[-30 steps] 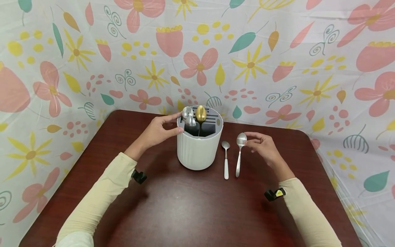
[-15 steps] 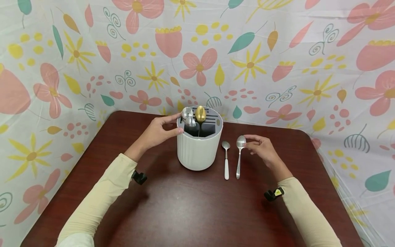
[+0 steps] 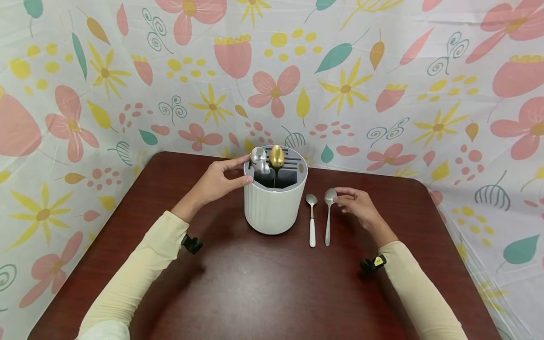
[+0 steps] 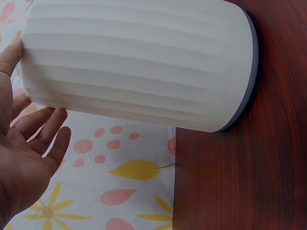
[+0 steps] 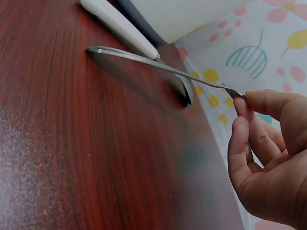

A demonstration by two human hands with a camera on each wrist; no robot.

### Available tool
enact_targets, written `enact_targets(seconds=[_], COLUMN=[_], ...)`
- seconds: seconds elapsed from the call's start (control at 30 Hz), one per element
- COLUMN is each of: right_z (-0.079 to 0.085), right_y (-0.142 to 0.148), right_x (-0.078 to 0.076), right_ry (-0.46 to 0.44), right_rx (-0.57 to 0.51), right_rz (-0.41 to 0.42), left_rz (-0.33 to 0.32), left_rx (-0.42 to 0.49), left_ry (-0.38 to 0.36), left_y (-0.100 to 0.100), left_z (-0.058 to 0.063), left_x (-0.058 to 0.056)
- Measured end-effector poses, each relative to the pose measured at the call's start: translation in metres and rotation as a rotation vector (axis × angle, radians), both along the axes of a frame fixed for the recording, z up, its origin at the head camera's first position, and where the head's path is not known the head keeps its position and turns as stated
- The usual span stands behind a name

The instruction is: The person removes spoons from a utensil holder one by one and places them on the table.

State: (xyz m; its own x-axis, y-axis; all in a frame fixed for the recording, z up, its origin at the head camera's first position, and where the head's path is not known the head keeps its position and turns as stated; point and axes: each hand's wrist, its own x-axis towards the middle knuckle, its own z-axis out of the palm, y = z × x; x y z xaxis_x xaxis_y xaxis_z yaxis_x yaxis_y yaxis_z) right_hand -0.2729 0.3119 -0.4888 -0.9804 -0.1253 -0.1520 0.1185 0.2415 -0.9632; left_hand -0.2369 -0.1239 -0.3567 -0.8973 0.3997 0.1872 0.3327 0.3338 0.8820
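A white ribbed utensil holder [image 3: 272, 210] stands upright on the table. My left hand [image 3: 216, 182] rests against its left side near the rim, fingers spread and thumb toward the front. In the left wrist view the fingertips [image 4: 60, 112] touch the ribbed wall. Two silver spoons [image 3: 258, 156] and a gold spoon [image 3: 277, 156] stand in the holder, bowls up. On the right, my right hand [image 3: 359, 205] pinches a silver spoon [image 3: 328, 215] by its bowl. That spoon is tilted, bowl raised and handle end low at the table [image 5: 93, 49].
A spoon with a white handle [image 3: 312, 231] lies between the holder and the pinched spoon. The dark wooden table [image 3: 246, 288] meets a floral cloth backdrop [image 3: 340, 137] behind. Slots and dark compartments [image 3: 285, 178] show in the holder's grey top.
The right hand and the pinched spoon's bowl have shifted slightly left and nearer the front. The left hand and holder stay in place.
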Motion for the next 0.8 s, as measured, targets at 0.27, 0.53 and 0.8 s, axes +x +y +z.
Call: enact_targets(seconds=[0.27,0.53,0.8], right_z=[-0.007,-0.015,-0.019], right_y=[0.002,0.003,0.004], right_x=[-0.003,-0.007,-0.01], right_ry=[0.008,0.034,0.047], right_rx=[0.03,0.062,0.093], right_rz=[0.01,0.022,0.034], left_rz=[0.003,0.001,-0.004], left_rx=[0.002,-0.003,-0.008], left_ry=[-0.001,0.003,0.014], left_y=[0.0,-0.001,-0.001], left_z=[-0.001,-0.001,-0.001], left_x=[0.0,0.0,-0.001])
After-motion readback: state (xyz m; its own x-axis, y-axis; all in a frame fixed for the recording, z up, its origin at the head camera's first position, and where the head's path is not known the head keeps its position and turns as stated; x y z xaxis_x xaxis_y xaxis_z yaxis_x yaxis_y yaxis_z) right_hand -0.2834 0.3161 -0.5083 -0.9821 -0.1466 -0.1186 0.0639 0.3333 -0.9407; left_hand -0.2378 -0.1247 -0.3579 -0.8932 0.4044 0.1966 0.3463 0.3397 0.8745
